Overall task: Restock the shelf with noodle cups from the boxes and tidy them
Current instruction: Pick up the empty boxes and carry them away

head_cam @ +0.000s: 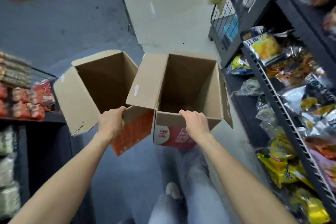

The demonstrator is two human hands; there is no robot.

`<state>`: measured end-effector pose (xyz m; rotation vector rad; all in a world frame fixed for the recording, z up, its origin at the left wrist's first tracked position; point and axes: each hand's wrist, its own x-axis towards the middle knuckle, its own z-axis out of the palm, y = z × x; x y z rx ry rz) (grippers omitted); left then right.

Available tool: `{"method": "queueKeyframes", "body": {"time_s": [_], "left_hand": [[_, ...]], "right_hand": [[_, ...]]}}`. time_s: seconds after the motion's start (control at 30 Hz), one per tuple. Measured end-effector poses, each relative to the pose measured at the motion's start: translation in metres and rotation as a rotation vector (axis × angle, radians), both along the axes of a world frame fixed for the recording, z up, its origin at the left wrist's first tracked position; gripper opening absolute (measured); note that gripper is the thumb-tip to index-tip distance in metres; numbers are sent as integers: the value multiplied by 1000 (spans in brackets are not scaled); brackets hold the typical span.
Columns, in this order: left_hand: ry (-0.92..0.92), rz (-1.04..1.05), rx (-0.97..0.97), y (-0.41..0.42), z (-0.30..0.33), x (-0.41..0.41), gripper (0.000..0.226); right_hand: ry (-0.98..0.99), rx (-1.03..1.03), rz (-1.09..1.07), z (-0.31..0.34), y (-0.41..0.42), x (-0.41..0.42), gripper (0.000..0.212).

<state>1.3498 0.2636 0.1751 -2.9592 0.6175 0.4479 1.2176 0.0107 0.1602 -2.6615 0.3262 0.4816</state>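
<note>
Grey-blue floor [54, 29] of shop aisle, pale slab patch at 12 o'clock. Dark wire shelf [283, 107] at 3 o'clock packed with snack bags; red packets on rack at 9 o'clock. Two open cardboard boxes, flaps up, touching mid-aisle: left box [101, 85], right box [187, 85]; no cups visible inside. Left hand [111, 122] fingers curled over left box near rim; right hand [195, 121] fingers hooked over right box near rim. Free floor at 11 o'clock.

Two open boxes, the left box [101, 85] and the right box [183, 85], are filling the aisle between the snack shelves [283, 85], leaving bare floor [169, 14] lying open beyond them.
</note>
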Motion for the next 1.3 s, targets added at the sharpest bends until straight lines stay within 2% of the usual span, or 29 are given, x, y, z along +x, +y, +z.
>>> {"method": "queueKeyframes", "body": {"time_s": [0.23,0.33,0.4,0.5,0.57,0.6,0.7,0.8,0.87,1.0,1.1,1.2,1.3], "left_hand": [[-18,56,-38,-47,-58,118,40],[33,6,-57,-73,-96,151,41],[31,-34,-108,-91,-127,172,42],[46,-123,-224,-125,-172,203,52],[48,-184,-292,-154,-201,223,60],[44,-209,-326,-168,-216,232,62],[14,-255,-368,-202,-260,251,58],[34,-185,-356,-227,-290,257,51],[150,-146,-260,-237,-294,260,48],[375,-208,-70,-248,-275,272,54],[516,-145,-47,-262,-248,277,48],[564,-39,-69,-269,-214,277,43],[533,66,-196,-274,-170,272,33]], "right_hand": [[-136,-266,270,-61,-128,161,42],[-97,-311,309,-91,-169,210,37],[-133,-319,268,-119,-193,237,35],[-72,-368,218,-168,-226,266,44],[-96,-398,152,-199,-245,278,25],[-82,-390,85,-211,-253,283,25],[-24,-441,-2,-240,-276,289,24],[0,-439,-63,-254,-288,294,36],[46,-455,-76,-250,-287,304,41],[129,-397,-161,-235,-278,316,49],[118,-301,-220,-213,-267,317,49],[-10,-183,-335,-177,-248,309,41],[-221,-122,-454,-135,-228,289,30]]}}
